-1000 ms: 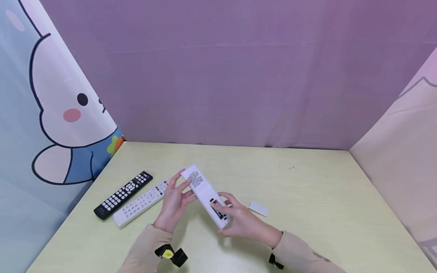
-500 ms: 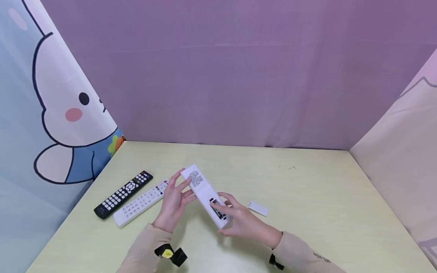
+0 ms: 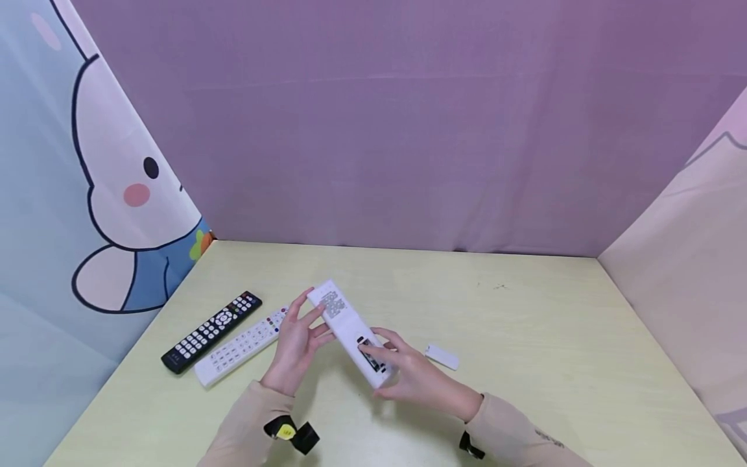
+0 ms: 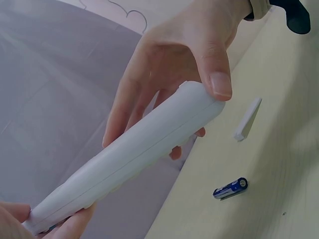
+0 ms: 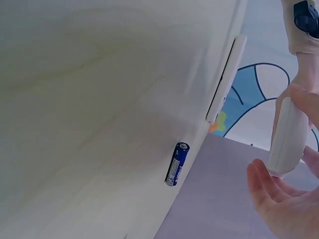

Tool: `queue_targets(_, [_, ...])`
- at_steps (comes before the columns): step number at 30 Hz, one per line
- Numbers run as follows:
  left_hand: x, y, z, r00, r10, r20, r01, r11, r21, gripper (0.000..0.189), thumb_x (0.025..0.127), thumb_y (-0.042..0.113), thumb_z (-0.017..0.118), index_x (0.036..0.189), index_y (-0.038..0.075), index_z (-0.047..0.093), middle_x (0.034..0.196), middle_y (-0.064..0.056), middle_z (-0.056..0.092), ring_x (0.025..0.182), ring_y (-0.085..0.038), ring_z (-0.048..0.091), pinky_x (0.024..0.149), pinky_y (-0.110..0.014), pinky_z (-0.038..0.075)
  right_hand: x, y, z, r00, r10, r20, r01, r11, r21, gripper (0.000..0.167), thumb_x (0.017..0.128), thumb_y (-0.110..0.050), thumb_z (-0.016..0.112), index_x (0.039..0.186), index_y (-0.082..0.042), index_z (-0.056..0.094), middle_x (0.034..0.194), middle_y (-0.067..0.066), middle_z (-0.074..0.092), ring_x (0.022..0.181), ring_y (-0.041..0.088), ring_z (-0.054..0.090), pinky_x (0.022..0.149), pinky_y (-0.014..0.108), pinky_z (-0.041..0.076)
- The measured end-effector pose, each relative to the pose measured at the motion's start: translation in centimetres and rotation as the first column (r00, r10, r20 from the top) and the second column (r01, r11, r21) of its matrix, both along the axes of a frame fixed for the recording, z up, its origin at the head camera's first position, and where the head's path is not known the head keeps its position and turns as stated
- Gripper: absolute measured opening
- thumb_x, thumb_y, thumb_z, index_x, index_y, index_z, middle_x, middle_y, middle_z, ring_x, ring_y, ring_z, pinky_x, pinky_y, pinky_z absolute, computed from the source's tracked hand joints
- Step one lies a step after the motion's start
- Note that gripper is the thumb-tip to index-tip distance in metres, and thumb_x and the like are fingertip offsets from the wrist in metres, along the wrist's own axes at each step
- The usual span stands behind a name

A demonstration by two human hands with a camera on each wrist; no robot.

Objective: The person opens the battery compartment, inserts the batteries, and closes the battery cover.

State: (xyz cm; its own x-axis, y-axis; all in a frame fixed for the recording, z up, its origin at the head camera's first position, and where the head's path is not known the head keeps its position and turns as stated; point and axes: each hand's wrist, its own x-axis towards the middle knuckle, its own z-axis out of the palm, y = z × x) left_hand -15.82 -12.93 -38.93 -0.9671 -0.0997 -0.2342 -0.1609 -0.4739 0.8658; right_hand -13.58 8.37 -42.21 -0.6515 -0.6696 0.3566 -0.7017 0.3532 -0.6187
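A white remote control (image 3: 347, 327) is held back side up over the table, its battery compartment (image 3: 371, 355) uncovered. My left hand (image 3: 294, 347) grips its far end, which carries a printed label. The near, thicker end is in my right hand (image 3: 415, 376), and one finger lies over the compartment, hiding part of it. Right of that hand a small white battery cover (image 3: 441, 357) lies on the table. Both wrist views show a blue battery (image 4: 230, 188) lying on the table; the head view does not show it.
To the left lie a black remote control (image 3: 211, 332) and a second white remote control (image 3: 242, 349), side by side with buttons up. The left forearm is close to them. A purple cloth (image 3: 408, 130) stands behind the table's back edge, with printed cloths at both sides.
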Motion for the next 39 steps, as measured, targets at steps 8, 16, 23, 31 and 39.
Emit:
queue_targets(8, [-0.1, -0.3, -0.1, 1.0, 0.014, 0.017, -0.014, 1.0, 0.007, 0.051, 0.091, 0.005, 0.043, 0.137, 0.019, 0.027, 0.096, -0.002, 0.058, 0.072, -0.019, 0.064, 0.07, -0.031, 0.054, -0.3, 0.0, 0.2, 0.996, -0.026, 0.086, 0.029, 0.999, -0.026, 0.064, 0.064, -0.012, 0.077, 0.123, -0.005, 0.052, 0.132, 0.015, 0.036, 0.101, 0.026, 0.053, 0.081, 0.022, 0.049])
queue_targets(16, [0.0, -1.0, 0.0, 0.999, 0.015, 0.03, -0.016, 0.999, 0.035, 0.053, 0.091, 0.005, 0.043, 0.138, 0.02, 0.024, 0.103, -0.005, 0.055, 0.077, -0.019, 0.064, 0.075, -0.032, 0.053, -1.0, 0.3, -0.1, 0.985, -0.083, 0.152, 0.099, 0.99, -0.1, 0.047, 0.067, -0.01, 0.074, 0.112, -0.007, 0.06, 0.117, 0.008, 0.052, 0.103, 0.026, 0.052, 0.084, 0.035, 0.048])
queue_targets(23, [0.2, -1.8, 0.0, 0.998, 0.025, 0.056, -0.027, 0.999, 0.045, 0.053, 0.091, 0.006, 0.043, 0.138, 0.022, 0.025, 0.105, -0.005, 0.054, 0.079, -0.02, 0.064, 0.076, -0.03, 0.052, -1.9, 0.5, -0.4, 0.974, -0.136, 0.182, 0.163, 0.976, -0.145, 0.032, 0.074, -0.008, 0.068, 0.106, -0.005, 0.061, 0.107, 0.008, 0.058, 0.096, 0.024, 0.055, 0.075, 0.034, 0.051])
queue_targets(31, [0.3, -2.5, 0.0, 0.998, 0.028, 0.063, -0.031, 0.999, 0.042, 0.054, 0.091, 0.006, 0.043, 0.139, 0.022, 0.022, 0.104, -0.004, 0.054, 0.08, -0.019, 0.064, 0.078, -0.031, 0.052, -2.5, 0.4, -0.6, 0.941, -0.252, 0.226, 0.287, 0.948, -0.138, 0.021, 0.079, 0.0, 0.061, 0.099, -0.002, 0.063, 0.097, 0.009, 0.061, 0.084, 0.026, 0.058, 0.07, 0.032, 0.052])
queue_targets(39, [0.3, -3.3, -0.2, 0.998, 0.026, 0.06, -0.027, 0.999, 0.018, 0.056, 0.091, 0.006, 0.043, 0.14, 0.019, 0.02, 0.101, -0.001, 0.056, 0.081, -0.018, 0.064, 0.078, -0.031, 0.051, -3.0, 0.2, -1.0, 0.905, -0.328, 0.273, 0.361, 0.929, -0.082, 0.018, 0.079, 0.001, 0.06, 0.097, 0.0, 0.062, 0.094, 0.015, 0.062, 0.081, 0.025, 0.059, 0.067, 0.022, 0.05])
